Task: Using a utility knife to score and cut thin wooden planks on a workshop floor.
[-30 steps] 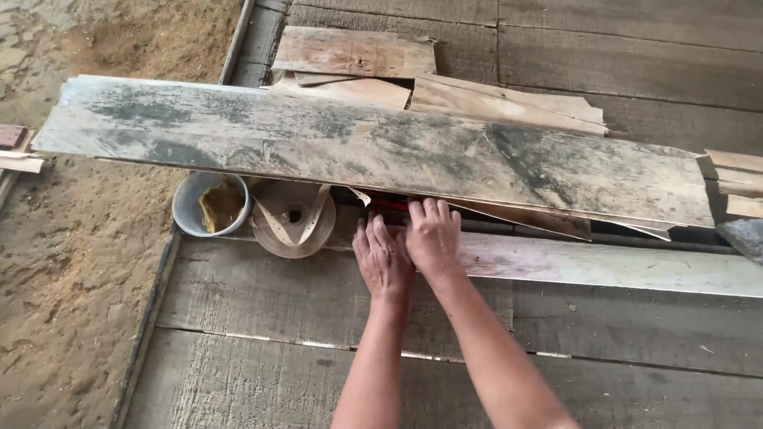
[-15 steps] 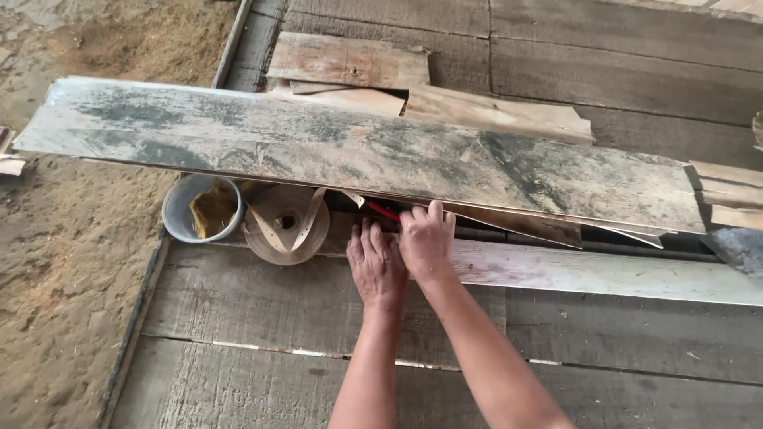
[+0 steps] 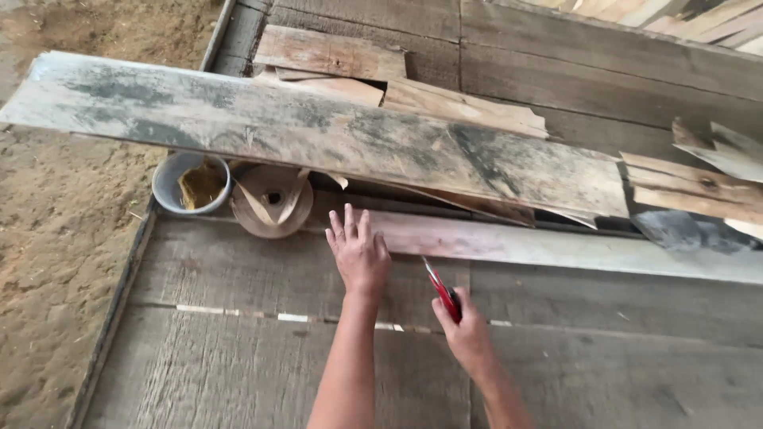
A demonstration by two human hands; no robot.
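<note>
The left hand lies flat with fingers spread wide, palm down on the near end of a pale narrow board; it grips nothing, only presses. The right hand, just beside it and nearer the body, is closed around the dark handle of a red-handled tool, whose thin red shaft points up and away toward the board's near edge. The tip sits close to that edge; whether it touches the wood cannot be told.

To do this well, I judge that the flat hand should keep steady downward weight so the board does not slide, with its fingers kept clear of the tool's tip, and that the tool should meet the wood at a low, controlled angle.

Beyond the left hand's fingertips, a long weathered grey plank lies across, tilted slightly, overlapping the far edge of the pale board. Left of the left hand, tucked under that plank, are a roll of brown tape and just beyond it a small grey bucket with something yellowish inside. Farther off, behind the plank, loose wood offcuts are stacked. Everything rests on a rough plank floor, which ends at bare sandy ground well to the left.
</note>
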